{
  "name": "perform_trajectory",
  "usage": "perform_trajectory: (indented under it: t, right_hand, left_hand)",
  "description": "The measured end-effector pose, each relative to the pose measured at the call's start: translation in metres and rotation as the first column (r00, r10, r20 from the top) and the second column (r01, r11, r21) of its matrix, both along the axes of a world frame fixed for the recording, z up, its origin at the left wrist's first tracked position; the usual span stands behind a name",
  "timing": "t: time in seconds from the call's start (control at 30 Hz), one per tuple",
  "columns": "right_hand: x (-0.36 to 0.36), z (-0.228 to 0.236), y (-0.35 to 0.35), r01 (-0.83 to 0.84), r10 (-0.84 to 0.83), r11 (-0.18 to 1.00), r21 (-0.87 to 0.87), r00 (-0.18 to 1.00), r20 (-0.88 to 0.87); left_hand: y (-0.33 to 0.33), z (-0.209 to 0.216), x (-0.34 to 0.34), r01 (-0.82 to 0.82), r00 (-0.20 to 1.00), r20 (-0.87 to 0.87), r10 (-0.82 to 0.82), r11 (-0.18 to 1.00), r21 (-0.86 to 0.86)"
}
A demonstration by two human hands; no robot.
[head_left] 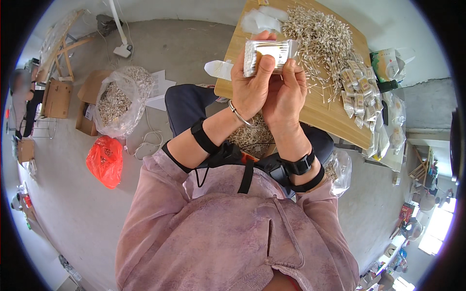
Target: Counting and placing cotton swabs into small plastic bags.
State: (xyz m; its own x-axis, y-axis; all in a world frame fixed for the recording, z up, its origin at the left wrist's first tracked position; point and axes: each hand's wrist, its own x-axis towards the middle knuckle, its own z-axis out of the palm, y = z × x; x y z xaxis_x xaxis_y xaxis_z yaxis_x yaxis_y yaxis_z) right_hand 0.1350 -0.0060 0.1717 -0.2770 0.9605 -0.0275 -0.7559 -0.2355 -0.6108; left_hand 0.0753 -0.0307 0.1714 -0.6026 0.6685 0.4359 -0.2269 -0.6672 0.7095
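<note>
A clear plastic packet of cotton swabs [276, 50] is held up over the near left part of the wooden table [335, 121]. My left hand [252, 85] grips its left side, with the thumb across the front. At its lower right corner, the thumb and fingers of my right hand [287, 92] pinch the plastic. A large heap of loose cotton swabs [320, 39] spreads over the table beyond my hands. Filled packets [359, 92] are piled at the table's right edge. Empty clear bags [262, 22] lie at the far left corner. More loose swabs [251, 135] show between my legs, partly hidden by my forearms.
On the floor to the left are a big clear bag of swabs [114, 104], a cardboard box [87, 121], a red plastic bag [106, 162] and a white cable [150, 138]. A green and white bag [387, 65] stands beyond the packets. Another person [22, 97] is at the far left.
</note>
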Motion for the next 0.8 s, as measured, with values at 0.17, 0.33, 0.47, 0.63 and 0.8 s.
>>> perform_trajectory:
  t: [0.17,0.33,0.47,0.63,0.8]
  right_hand:
    - [0.002,0.006,-0.011,-0.086,0.086,0.996,-0.037,0.996,0.007]
    - [0.009,0.007,0.000,-0.360,0.361,0.926,-0.111,0.933,-0.019]
    - [0.006,0.007,0.007,-0.391,0.391,0.920,-0.022,0.920,-0.011]
    - [0.008,0.003,0.006,-0.473,0.477,0.877,0.088,0.878,-0.035]
    - [0.007,0.006,0.002,-0.472,0.473,0.881,0.033,0.875,-0.106]
  left_hand:
    - [-0.008,0.005,-0.010,0.083,0.992,0.098,-0.085,0.996,0.024]
    - [-0.013,0.013,-0.010,-0.020,1.000,-0.015,0.019,0.998,-0.054]
    - [-0.018,0.015,-0.007,-0.239,0.906,-0.392,0.158,0.957,-0.164]
    - [-0.019,0.017,-0.009,-0.380,0.774,-0.578,0.258,0.920,-0.099]
    - [-0.016,0.011,-0.011,-0.338,0.762,-0.581,0.284,0.941,0.016]
